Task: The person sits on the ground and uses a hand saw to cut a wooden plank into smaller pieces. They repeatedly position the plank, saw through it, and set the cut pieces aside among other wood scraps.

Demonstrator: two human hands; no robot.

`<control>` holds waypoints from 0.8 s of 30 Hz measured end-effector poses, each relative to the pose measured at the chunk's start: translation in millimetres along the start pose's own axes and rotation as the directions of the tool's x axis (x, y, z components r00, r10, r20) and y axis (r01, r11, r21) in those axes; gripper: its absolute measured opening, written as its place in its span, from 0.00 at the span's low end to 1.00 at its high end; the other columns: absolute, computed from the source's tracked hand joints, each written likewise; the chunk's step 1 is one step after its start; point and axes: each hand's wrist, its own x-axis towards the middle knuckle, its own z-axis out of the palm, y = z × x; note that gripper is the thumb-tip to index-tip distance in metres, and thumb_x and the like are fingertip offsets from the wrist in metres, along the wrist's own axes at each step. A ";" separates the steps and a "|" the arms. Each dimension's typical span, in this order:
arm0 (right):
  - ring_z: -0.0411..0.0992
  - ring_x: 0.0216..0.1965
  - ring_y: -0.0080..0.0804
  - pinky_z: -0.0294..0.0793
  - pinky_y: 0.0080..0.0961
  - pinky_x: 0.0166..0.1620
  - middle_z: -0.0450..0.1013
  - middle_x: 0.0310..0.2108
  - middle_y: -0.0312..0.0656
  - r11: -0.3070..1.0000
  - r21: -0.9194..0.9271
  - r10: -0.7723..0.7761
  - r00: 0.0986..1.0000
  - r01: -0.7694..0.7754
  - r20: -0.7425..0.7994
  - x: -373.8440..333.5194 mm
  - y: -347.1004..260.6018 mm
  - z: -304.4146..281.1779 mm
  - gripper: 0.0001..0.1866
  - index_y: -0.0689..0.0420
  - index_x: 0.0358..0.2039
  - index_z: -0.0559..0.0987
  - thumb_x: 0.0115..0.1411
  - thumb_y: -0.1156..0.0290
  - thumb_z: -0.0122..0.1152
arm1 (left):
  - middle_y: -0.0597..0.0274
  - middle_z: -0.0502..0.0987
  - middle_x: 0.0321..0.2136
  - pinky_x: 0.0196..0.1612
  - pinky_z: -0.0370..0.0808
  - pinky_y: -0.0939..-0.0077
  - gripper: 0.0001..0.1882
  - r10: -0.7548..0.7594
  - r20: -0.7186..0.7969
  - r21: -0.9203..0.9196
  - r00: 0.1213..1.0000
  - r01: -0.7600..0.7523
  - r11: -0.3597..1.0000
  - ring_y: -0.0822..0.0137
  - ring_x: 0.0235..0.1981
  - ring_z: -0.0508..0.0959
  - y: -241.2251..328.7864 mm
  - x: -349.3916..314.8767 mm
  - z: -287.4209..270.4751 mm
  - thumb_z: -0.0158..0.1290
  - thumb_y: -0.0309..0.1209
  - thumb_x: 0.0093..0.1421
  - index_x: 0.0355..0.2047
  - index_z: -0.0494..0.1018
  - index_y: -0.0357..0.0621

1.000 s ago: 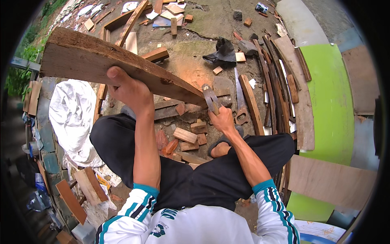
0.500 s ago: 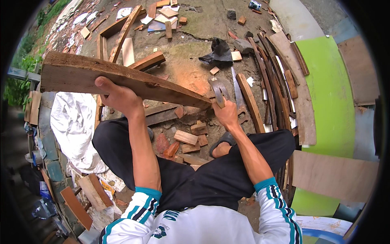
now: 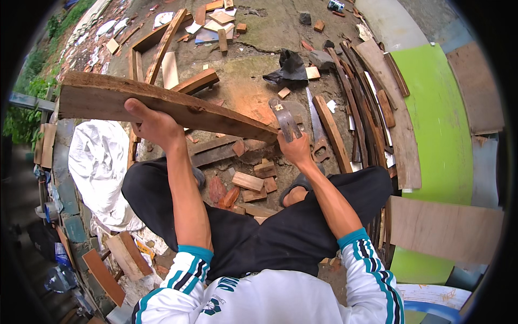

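One long, brown, rough-edged wooden plank is being held up above the ground, slanting down toward the right. Its lower edge is being gripped by the left hand, the thumb being pressed to the broad face while the other fingers are mostly being hidden. A dark grey, curved, metal-headed hand tool is being clasped in the curled right hand, just beside the plank's lower end; whether that end is also being touched cannot be told. No cut is being made out across the plank, so by judgement nothing on it is yet being shown as finished; what is left cannot be told. Small brown wooden blocks are being seen on the ground below, and a silver-bladed, brown-handled handsaw is being used by neither hand.
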 end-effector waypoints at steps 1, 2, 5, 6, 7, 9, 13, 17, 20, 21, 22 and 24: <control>0.78 0.27 0.56 0.74 0.47 0.34 0.73 0.23 0.63 0.997 0.050 -0.052 0.996 0.056 -0.066 -2.1 16.7 8.0 0.14 0.67 0.29 0.78 0.57 0.66 0.60 | 0.55 0.74 0.38 0.46 0.73 0.69 0.51 -0.002 -0.002 0.003 1.000 0.002 1.000 0.67 0.40 0.75 0.0 -1.8 2.4 0.46 0.75 0.58 0.49 0.68 0.28; 0.78 0.29 0.57 0.74 0.47 0.36 0.74 0.25 0.64 0.996 -0.089 0.019 0.998 -0.013 0.058 2.5 32.8 12.4 0.15 0.67 0.31 0.79 0.57 0.64 0.59 | 0.55 0.74 0.38 0.46 0.73 0.69 0.51 0.003 -0.007 0.002 1.000 -0.003 1.000 0.67 0.40 0.75 0.7 -1.4 5.0 0.46 0.74 0.58 0.48 0.68 0.28; 0.78 0.33 0.60 0.75 0.48 0.38 0.76 0.28 0.64 0.957 -0.148 0.266 0.958 -0.249 0.109 11.0 42.4 12.0 0.19 0.67 0.32 0.79 0.57 0.60 0.59 | 0.55 0.74 0.38 0.47 0.73 0.68 0.51 -0.026 0.004 -0.019 1.000 0.026 0.999 0.66 0.39 0.75 1.3 -3.3 9.3 0.46 0.74 0.58 0.48 0.68 0.28; 0.78 0.33 0.60 0.75 0.48 0.38 0.76 0.28 0.64 0.967 -0.101 0.244 0.964 -0.233 0.107 10.6 27.3 10.5 0.18 0.67 0.32 0.79 0.57 0.60 0.59 | 0.55 0.74 0.39 0.47 0.73 0.68 0.51 -0.012 0.004 -0.010 1.000 0.012 1.000 0.66 0.40 0.75 -1.2 1.0 1.9 0.45 0.74 0.58 0.49 0.68 0.28; 0.78 0.33 0.60 0.74 0.48 0.38 0.76 0.28 0.63 0.975 -0.054 0.222 0.970 -0.218 0.103 10.4 13.3 5.4 0.18 0.66 0.32 0.80 0.57 0.60 0.60 | 0.54 0.73 0.39 0.48 0.73 0.68 0.51 0.001 0.003 -0.001 1.000 -0.001 1.000 0.66 0.40 0.75 -4.0 5.6 -5.8 0.45 0.75 0.58 0.49 0.67 0.28; 0.78 0.34 0.60 0.74 0.47 0.38 0.76 0.28 0.63 0.981 -0.022 0.192 0.978 -0.190 0.082 9.3 -3.7 -3.4 0.18 0.66 0.33 0.80 0.57 0.60 0.60 | 0.53 0.73 0.41 0.48 0.73 0.68 0.52 0.003 -0.003 -0.001 1.000 -0.003 1.000 0.66 0.41 0.75 -3.6 7.8 -7.7 0.44 0.75 0.59 0.50 0.67 0.27; 0.78 0.35 0.61 0.74 0.48 0.39 0.76 0.27 0.63 0.993 -0.049 0.107 0.992 -0.104 0.065 -2.3 15.7 4.5 0.17 0.65 0.33 0.80 0.56 0.61 0.60 | 0.51 0.71 0.47 0.51 0.73 0.65 0.53 -0.057 -0.003 0.029 0.998 0.057 0.998 0.63 0.46 0.75 -4.8 4.5 -10.5 0.41 0.74 0.61 0.56 0.63 0.25; 0.77 0.29 0.52 0.72 0.47 0.36 0.75 0.22 0.57 0.957 -0.114 0.280 0.955 -0.269 0.101 -5.7 45.1 18.9 0.12 0.64 0.30 0.77 0.56 0.67 0.62 | 0.51 0.71 0.51 0.53 0.73 0.64 0.52 -0.024 0.048 -0.022 0.999 0.025 0.999 0.61 0.49 0.75 -8.8 13.9 -22.3 0.37 0.72 0.64 0.61 0.60 0.27; 0.76 0.22 0.40 0.73 0.40 0.26 0.73 0.19 0.48 0.868 0.097 0.480 0.873 -0.487 0.081 -4.2 52.6 16.4 0.13 0.64 0.28 0.75 0.59 0.66 0.62 | 0.57 0.67 0.58 0.66 0.63 0.55 0.52 -0.100 0.089 -0.196 0.991 0.115 0.974 0.59 0.61 0.67 -15.3 27.0 -35.6 0.24 0.77 0.62 0.65 0.60 0.43; 0.76 0.21 0.37 0.73 0.38 0.23 0.72 0.18 0.45 0.783 0.185 0.578 0.805 -0.594 0.137 -2.3 47.3 13.5 0.13 0.64 0.28 0.74 0.61 0.66 0.62 | 0.59 0.66 0.60 0.69 0.60 0.53 0.53 -0.105 0.085 -0.264 0.991 0.124 0.957 0.59 0.64 0.65 -16.2 31.8 -41.1 0.21 0.78 0.61 0.66 0.60 0.47; 0.73 0.17 0.29 0.71 0.31 0.19 0.69 0.18 0.39 0.736 0.281 0.593 0.787 -0.616 0.171 -1.2 53.1 17.9 0.13 0.63 0.31 0.74 0.64 0.65 0.61 | 0.66 0.65 0.61 0.64 0.70 0.57 0.51 -0.131 0.139 -0.220 0.982 0.159 0.962 0.61 0.61 0.70 -14.1 36.6 -52.6 0.16 0.79 0.58 0.69 0.58 0.61; 0.71 0.17 0.29 0.72 0.31 0.19 0.69 0.19 0.38 0.688 0.347 0.631 0.761 -0.637 0.146 1.4 64.9 19.8 0.13 0.63 0.34 0.73 0.65 0.65 0.61 | 0.63 0.62 0.64 0.70 0.59 0.52 0.56 -0.204 0.180 -0.239 0.962 0.244 0.940 0.59 0.66 0.63 -21.8 51.3 -69.6 0.16 0.82 0.55 0.69 0.57 0.56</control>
